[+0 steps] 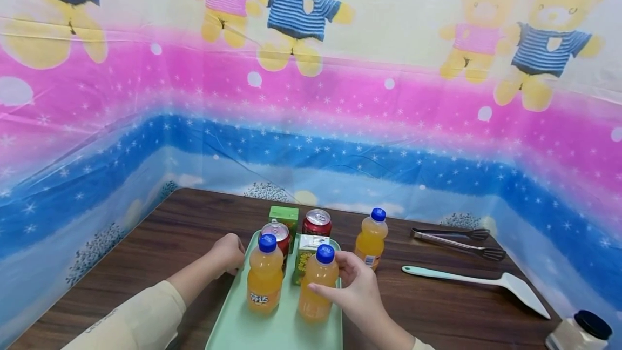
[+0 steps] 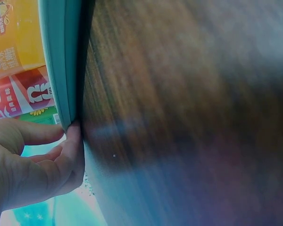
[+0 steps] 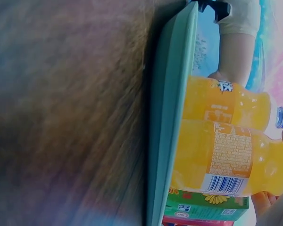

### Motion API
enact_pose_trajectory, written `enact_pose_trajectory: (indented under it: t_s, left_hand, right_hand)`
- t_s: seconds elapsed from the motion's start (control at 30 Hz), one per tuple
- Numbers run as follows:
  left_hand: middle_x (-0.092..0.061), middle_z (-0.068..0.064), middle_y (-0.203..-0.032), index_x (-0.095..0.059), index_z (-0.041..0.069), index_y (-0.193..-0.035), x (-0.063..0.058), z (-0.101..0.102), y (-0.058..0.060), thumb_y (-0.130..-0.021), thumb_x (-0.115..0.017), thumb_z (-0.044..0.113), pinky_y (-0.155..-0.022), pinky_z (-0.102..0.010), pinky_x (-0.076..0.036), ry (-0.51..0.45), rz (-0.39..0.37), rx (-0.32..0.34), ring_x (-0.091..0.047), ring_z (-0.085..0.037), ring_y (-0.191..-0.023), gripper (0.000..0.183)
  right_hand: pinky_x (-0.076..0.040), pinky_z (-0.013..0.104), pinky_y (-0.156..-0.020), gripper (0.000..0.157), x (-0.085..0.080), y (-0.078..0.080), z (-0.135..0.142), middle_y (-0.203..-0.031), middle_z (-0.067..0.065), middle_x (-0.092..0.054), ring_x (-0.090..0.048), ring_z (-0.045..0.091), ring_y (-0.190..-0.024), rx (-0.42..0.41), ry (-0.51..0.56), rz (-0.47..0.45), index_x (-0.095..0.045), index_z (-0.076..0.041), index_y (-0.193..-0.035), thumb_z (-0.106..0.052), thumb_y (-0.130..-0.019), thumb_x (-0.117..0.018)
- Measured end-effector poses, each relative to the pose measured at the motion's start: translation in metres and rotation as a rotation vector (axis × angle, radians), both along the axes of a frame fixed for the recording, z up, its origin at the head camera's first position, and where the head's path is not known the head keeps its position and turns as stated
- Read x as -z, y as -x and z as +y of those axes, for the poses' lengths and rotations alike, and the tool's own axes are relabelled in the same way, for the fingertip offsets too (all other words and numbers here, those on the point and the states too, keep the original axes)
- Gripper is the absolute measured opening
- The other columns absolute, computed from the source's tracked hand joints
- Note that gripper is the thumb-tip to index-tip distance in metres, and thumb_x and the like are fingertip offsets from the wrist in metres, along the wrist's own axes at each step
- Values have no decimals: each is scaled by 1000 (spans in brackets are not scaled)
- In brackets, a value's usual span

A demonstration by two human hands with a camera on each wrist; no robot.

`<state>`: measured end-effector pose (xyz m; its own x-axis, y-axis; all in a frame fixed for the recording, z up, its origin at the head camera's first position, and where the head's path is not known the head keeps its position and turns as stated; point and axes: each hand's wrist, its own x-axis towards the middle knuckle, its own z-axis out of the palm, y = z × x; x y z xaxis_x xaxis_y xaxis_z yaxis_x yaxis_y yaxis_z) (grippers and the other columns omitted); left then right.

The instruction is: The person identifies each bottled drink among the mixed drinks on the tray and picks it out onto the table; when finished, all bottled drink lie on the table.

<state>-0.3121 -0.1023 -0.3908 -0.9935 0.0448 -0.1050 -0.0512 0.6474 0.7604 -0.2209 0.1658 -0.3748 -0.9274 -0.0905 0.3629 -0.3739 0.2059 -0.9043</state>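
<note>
Inside the pale-green plastic tray (image 1: 272, 334), at right, fingers of the right hand (image 1: 360, 291) hold a blue-capped plastic bottle of orange drink (image 1: 313, 307). The left hand (image 1: 227, 254) pinches the left rim. Best, I think, is keeping the bottle vertical, not pushing the green flower-printed carton (image 1: 303, 260) at its far side; a second orange bottle (image 1: 264, 282) and red metal can (image 1: 277, 233) stand left.

Head view from above, forward-down; wrist views close and sideways, tray (image 1: 279, 331) in both.

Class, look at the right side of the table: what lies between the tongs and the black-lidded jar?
The spatula lies between the tongs and the black-lidded jar; the head view shows this.
</note>
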Motion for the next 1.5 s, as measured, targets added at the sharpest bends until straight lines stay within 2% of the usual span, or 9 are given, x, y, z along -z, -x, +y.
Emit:
enact_pose_trajectory:
  t_s: [0.3, 0.6, 0.97, 1.5]
  left_hand:
    - [-55, -16, -80, -55, -9, -85, 1, 1, 0, -72, -58, -14, -56, -35, -57, -23, -6, 2, -59, -24, -67, 14]
    - [-54, -16, -80, -55, -10, -86, 1, 1, 0, -73, -57, -14, -56, -36, -57, -24, -5, 8, -59, -24, -66, 14]
    - [-55, -15, -80, -56, -9, -86, 0, -1, 0, -72, -59, -13, -56, -36, -57, -10, -11, -6, -58, -24, -66, 14]
    - [-54, -16, -80, -55, -11, -85, 1, 0, 2, -72, -56, -15, -56, -36, -57, -15, -3, 12, -59, -23, -66, 14]
  right_hand:
    - [-50, 27, -88, 53, -8, -16, -1, -109, 8, -61, -61, 20, -99, -52, 25, 24, -59, -4, -112, -12, -67, -85]
    - [-51, 30, -87, 52, -14, -26, 2, -108, 7, -62, -61, 22, -99, -86, 39, 36, -60, -7, -111, -14, -66, -85]
    - [-52, 30, -84, 52, -17, -31, 13, -106, 2, -64, -62, 21, -96, -7, 24, 51, -62, -11, -108, -10, -63, -86]
    - [-54, 29, -80, 55, -24, -25, 38, -102, 1, -67, -64, 17, -93, 200, 23, -33, -62, -11, -109, -14, -60, -88]
